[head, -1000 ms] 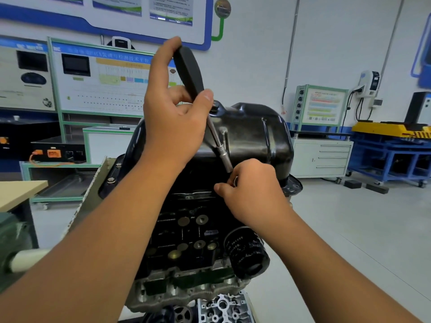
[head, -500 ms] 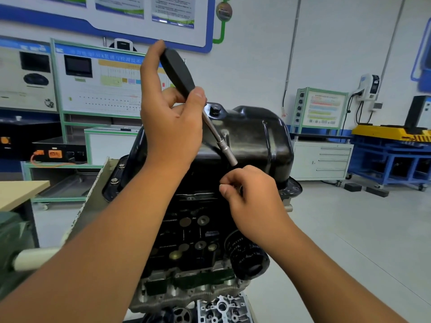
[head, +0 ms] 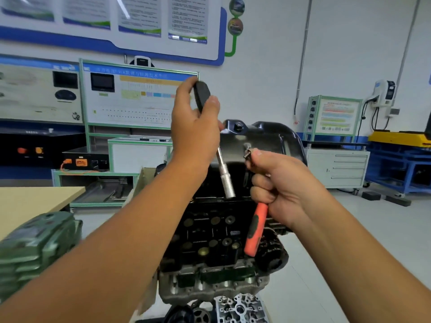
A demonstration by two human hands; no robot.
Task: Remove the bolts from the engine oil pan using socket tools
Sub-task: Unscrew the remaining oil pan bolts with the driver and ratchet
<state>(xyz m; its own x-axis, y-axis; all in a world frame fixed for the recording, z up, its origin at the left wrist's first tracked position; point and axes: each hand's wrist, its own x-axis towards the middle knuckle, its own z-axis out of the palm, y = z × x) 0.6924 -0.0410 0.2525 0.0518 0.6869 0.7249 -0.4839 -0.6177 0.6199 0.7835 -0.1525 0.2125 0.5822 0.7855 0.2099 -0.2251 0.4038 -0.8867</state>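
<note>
- Nearest, in the lower centre of the frame, the grey and black engine block (head: 210, 248) stands upended, with the glossy black steel oil pan (head: 263, 145) on top at centre.
- The right hand (head: 286, 185), centre right, has its lower fingers curled round an orange-and-black ratchet handle (head: 255, 229) that hangs down in front of the block, while the thumb and forefinger pinch a small silver bolt (head: 247, 152) held up in front of the pan.
- The left hand (head: 196, 127), upper centre, grips the black handle of a silver socket driver (head: 225, 178); its socket end points down at the seam between pan and block, though I cannot tell whether it is seated on anything.
- My judgement: one bolt is out and in hand. The next move calls for putting that bolt aside and seating the socket squarely on the next flange bolt.
- A light wooden desk (head: 35, 201) sits at the left edge.
- Farther back, the training board (head: 140, 99) in the upper left carries a blue header with Chinese characters too blurred to read; the wall posters (head: 140, 17) above are equally illegible. No brand shows.
</note>
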